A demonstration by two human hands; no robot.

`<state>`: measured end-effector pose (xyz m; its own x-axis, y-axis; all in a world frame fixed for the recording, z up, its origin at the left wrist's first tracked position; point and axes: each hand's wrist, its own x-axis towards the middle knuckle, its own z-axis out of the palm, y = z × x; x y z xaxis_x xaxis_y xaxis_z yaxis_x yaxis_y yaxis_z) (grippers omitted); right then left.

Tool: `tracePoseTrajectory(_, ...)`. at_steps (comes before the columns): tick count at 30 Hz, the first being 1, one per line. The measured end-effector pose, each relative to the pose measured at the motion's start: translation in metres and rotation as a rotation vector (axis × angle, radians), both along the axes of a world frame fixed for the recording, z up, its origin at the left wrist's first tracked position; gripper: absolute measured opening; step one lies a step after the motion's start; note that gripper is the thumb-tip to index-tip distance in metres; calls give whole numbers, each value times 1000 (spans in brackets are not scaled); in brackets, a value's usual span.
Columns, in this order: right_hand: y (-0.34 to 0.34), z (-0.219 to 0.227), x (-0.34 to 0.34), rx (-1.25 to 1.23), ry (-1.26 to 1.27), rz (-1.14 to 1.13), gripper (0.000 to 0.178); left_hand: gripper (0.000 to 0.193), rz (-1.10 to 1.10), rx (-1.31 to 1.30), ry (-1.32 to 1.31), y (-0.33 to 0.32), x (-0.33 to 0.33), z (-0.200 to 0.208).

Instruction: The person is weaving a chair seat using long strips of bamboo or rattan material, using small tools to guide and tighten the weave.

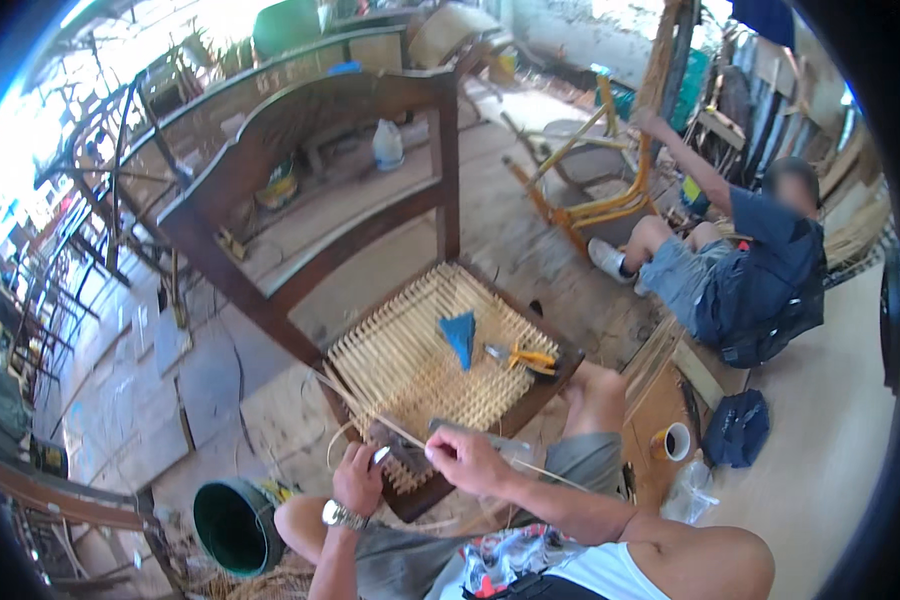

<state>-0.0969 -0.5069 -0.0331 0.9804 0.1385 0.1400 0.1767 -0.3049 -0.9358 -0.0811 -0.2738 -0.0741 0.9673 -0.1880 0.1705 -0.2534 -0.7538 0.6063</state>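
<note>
A dark wooden chair (448, 215) stands in front of me, its seat woven with pale cane (400, 335). My left hand (358, 478) is closed at the seat's near left corner, beside a small shiny spot; what its fingers hold is not clear. Just to its right, my right hand (467, 462) pinches a long pale cane strand (400, 430), which runs from the seat's left edge and trails to the right past my wrist. On the woven seat lie a blue, roughly triangular piece (458, 338) and pliers (528, 358) with yellow handles.
A dark green bucket (235, 528) stands at my lower left. To the right are a cup of dark liquid (672, 441), a dark blue bag (738, 428) and a clear plastic bag (692, 492). Beyond, a seated person (740, 260) grips a yellowish chair frame (600, 205). More furniture frames crowd the left.
</note>
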Motion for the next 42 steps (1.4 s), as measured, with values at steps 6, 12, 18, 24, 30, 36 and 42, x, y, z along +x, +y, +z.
tracePoseTrajectory(6, -16, 17, -1, 34, 118, -6, 12, 22, 717, -631, -497, 199, 57, -6)
tracePoseTrajectory(12, 0, 9, 7, 210, 112, 37, 13, 21, 661, -503, -41, 124, -3, 30)
tracePoseTrajectory(18, 12, -5, -13, 319, 288, 171, 13, 26, 202, -1238, 705, -38, -24, 51)
tracePoseTrajectory(24, -15, -27, -22, 245, 586, 78, 12, 15, 93, -759, 385, -7, 29, 37)
tracePoseTrajectory(30, -7, -62, -14, 312, 399, 55, 14, 21, 167, -804, 244, 25, 62, -33)
tracePoseTrajectory(36, 3, -66, -5, 421, 462, 146, 11, 23, 273, -716, 148, 11, 43, -38)
tracePoseTrajectory(42, 17, -58, 3, 440, 391, 109, 21, 31, 486, -353, 401, 21, 43, -15)
